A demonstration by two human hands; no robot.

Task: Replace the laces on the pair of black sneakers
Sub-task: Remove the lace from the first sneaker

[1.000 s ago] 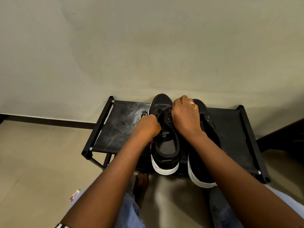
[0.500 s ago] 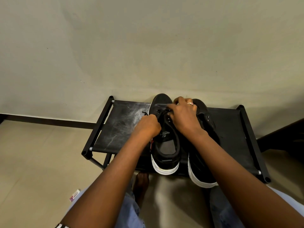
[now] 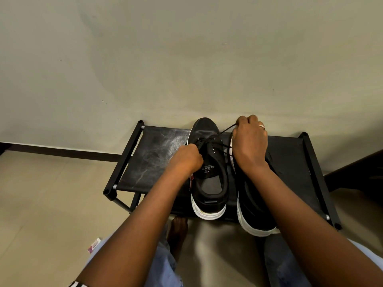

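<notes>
Our right hand (image 3: 249, 145) is raised over the toe end of the right sneaker (image 3: 256, 206), with the fingers curled and pinching a free run of the black lace (image 3: 222, 132) near its end. The lace goes from this hand down and to the left, to the front eyelets of the left sneaker (image 3: 208, 168). Our left hand (image 3: 187, 159) is closed against the left side of that same sneaker, at the eyelet row; we think it pinches the other part of the lace or holds the shoe steady, but the fingers are hidden under the knuckles and we cannot tell which.

Both sneakers stand side by side on the black fabric worktop (image 3: 153, 156), a low rack against the wall (image 3: 186, 59). Their toes point away from us to the wall and their heels hang a little over the near edge, so the long axis of each shoe runs straight away from our body. The lace leaves the eyelets across this axis, toward the right.

We judge that the old lace is now being pulled out of the left sneaker. The right hand is the one that draws it, and the coming pull should go away from the shoe to the right, while the left hand keeps the shoe in place
</notes>
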